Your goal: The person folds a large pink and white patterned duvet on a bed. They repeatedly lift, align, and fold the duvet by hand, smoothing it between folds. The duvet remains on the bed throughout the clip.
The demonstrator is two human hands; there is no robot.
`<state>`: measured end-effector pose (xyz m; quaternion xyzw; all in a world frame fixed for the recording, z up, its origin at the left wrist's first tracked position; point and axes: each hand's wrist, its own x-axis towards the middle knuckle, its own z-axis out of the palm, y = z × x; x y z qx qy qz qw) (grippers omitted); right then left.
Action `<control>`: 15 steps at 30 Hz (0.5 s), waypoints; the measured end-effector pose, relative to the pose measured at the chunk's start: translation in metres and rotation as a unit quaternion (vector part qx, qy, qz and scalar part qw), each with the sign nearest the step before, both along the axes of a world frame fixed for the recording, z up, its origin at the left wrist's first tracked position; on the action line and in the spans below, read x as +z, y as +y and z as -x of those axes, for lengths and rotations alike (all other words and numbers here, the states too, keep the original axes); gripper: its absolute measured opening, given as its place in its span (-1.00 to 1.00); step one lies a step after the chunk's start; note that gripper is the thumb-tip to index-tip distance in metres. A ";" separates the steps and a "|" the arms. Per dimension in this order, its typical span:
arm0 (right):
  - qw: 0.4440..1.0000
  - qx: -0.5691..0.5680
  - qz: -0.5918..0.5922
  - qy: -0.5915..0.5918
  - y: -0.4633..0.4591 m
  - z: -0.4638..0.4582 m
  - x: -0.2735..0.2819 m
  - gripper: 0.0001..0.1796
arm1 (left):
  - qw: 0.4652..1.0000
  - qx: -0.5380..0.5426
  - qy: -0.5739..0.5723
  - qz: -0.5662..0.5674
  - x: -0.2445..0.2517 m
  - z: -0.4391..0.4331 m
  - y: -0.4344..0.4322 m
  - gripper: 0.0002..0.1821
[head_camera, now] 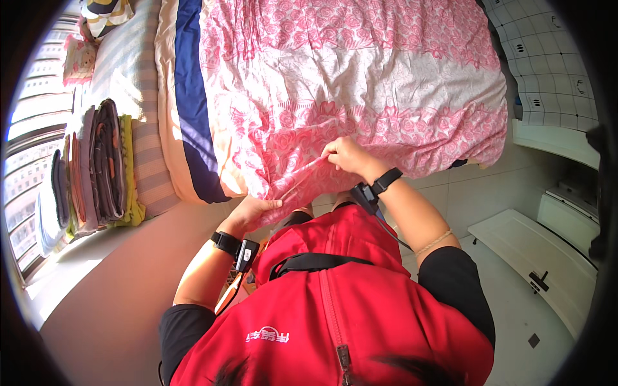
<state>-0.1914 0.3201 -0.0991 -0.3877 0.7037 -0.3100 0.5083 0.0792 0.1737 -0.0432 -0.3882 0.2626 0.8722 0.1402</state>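
A pink and white rose-patterned cloth cover (347,72) lies over the bed, wrinkled across its middle. My left hand (252,212) grips its near corner, thumb on top of the fabric. Further right, my right hand (348,155) pinches the near edge between thumb and fingers. Between the two hands the edge is drawn into a slanting fold. Under the cover's left side shows a cream and navy-blue layer of bedding (190,106).
Folded textiles (104,164) stand stacked on the windowsill at left, beside a striped mat (149,159). A small pink cushion (79,60) is at the upper left. On the right are a grid-patterned sheet (545,62) and a white door (536,265) with a dark handle.
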 end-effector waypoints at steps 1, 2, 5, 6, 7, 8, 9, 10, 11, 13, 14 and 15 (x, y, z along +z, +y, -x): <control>0.999 0.018 0.020 0.022 -0.007 0.009 0.010 -0.83 | 0.999 -0.016 -0.015 0.031 -0.001 0.000 0.001 -0.31; 0.999 0.000 0.040 0.033 -0.017 0.015 0.018 -0.86 | 0.998 -0.030 -0.008 0.050 -0.002 0.000 0.002 -0.30; 0.981 -0.053 0.165 0.082 -0.045 0.009 0.021 -0.87 | 0.998 -0.036 0.004 0.043 -0.007 0.003 0.007 -0.29; 0.967 -0.059 0.232 0.088 -0.047 0.005 0.017 -0.87 | 0.999 -0.024 0.018 0.027 -0.008 0.005 0.009 -0.29; 0.981 -0.048 0.186 0.037 -0.046 0.001 0.011 -0.76 | 0.998 -0.021 0.020 0.049 -0.009 0.008 0.010 -0.32; 0.963 -0.083 0.241 0.092 -0.039 -0.004 0.005 -0.69 | 0.997 -0.010 0.033 0.067 -0.008 0.011 0.011 -0.34; 0.954 -0.124 0.235 0.136 -0.027 -0.009 -0.001 -0.62 | 0.995 0.004 0.066 0.079 -0.007 0.014 0.012 -0.36; 0.955 -0.165 0.230 0.090 -0.011 -0.010 -0.004 -0.60 | 0.998 0.011 0.015 0.058 -0.003 0.016 0.011 -0.40; 0.961 -0.213 0.175 0.038 0.007 -0.009 -0.006 -0.58 | 0.999 0.023 -0.015 0.031 0.000 0.018 0.010 -0.44; 0.970 -0.202 0.123 0.053 0.041 -0.008 -0.006 -0.78 | 0.997 0.026 -0.070 0.005 0.009 0.023 0.007 -0.52; 0.980 -0.153 0.121 0.035 0.053 -0.012 -0.005 -0.79 | 0.995 0.017 -0.093 0.009 0.014 0.025 0.005 -0.55; 0.987 -0.110 0.113 0.009 0.061 -0.016 -0.003 -0.80 | 0.997 0.022 -0.079 -0.004 0.017 0.027 0.004 -0.58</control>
